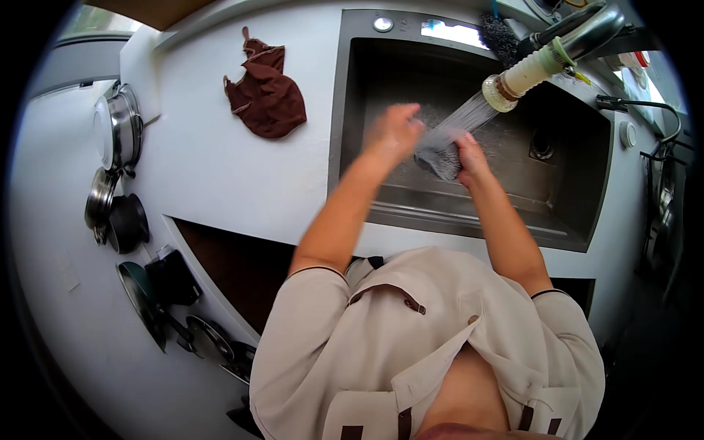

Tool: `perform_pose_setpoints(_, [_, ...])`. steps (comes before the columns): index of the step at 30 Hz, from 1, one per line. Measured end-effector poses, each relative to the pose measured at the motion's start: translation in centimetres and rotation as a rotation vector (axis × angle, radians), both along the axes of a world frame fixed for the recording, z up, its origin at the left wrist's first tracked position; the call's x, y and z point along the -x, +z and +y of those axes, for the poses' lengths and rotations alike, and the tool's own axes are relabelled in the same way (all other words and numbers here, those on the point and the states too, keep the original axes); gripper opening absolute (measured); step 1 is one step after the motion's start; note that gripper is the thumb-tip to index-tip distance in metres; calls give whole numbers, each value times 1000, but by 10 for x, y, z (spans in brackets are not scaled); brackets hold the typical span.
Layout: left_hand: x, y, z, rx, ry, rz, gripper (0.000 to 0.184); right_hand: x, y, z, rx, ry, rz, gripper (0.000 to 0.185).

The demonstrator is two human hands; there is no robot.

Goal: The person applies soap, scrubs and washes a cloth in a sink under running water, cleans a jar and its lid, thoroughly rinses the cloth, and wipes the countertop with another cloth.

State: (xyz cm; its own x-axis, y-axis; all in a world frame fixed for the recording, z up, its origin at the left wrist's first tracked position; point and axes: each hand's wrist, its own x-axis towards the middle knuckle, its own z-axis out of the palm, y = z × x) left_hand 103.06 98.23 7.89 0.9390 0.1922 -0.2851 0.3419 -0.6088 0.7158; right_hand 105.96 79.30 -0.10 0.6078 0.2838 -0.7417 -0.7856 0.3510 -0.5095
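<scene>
Water runs from the faucet (517,82) in a wide spray over a grey, rounded item (440,160) inside the dark sink (579,172). My right hand (471,158) grips the right edge of this item, thumb and fingers at its rim. Blurred by motion, my left hand (396,132) is just left of the spray, its fingers apart and holding nothing that I can see. What the grey item is, the water and blur do not let me tell. The drain (542,144) lies to the right of my right hand.
A brown cloth (270,95) lies on the white counter (198,147) left of the sink. Pots (121,128) and pans (150,301) stand or hang at the far left. A dark bristly scrubber (500,38) is behind the sink, and a black cable (664,110) curves at the right.
</scene>
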Motion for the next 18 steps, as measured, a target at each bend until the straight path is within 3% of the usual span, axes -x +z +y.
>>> perform_pose_setpoints(1, [2, 10, 43, 64, -40, -284, 28, 0, -4, -7, 60, 43, -25, 18])
perform_pose_setpoints(2, [-10, -7, 90, -211, -32, -520, 24, 1, -2, -13, 50, 43, -9, 17])
perform_pose_setpoints(3, [-9, 17, 135, -594, 48, -476, 22, 4, 2, -17, 48, 43, -1, 17])
perform_pose_setpoints(4, [-12, -2, 189, -758, 85, -580, 32, 6, 6, -18, 90, 65, -20, 17])
perform_pose_setpoints(5, [-5, 3, 220, -911, 47, -341, 51, 7, 9, -19, 134, 86, -43, 18])
perform_pose_setpoints(6, [8, -27, 258, -914, 35, -16, 71, 12, 9, -21, 141, 98, -31, 20])
perform_pose_setpoints(8, [45, -49, 273, -848, -14, -32, 82, 15, 5, -27, 158, 130, -38, 20])
perform_pose_setpoints(11, [137, -46, 256, -780, -59, -152, 88, 23, 14, -30, 152, 136, -26, 19])
perform_pose_setpoints(14, [247, -41, 198, -721, -8, -97, 103, 23, 16, -31, 131, 108, -25, 20])
perform_pose_setpoints(16, [284, -28, 126, -684, -36, 162, 120, 25, 15, -29, 138, 124, -35, 20])
perform_pose_setpoints(17, [287, -30, 89, -649, -50, 55, 123, 26, 16, -24, 155, 158, -30, 21])
perform_pose_setpoints(18, [277, -27, 56, -664, -55, 117, 124, 25, 15, -17, 171, 180, -35, 22])
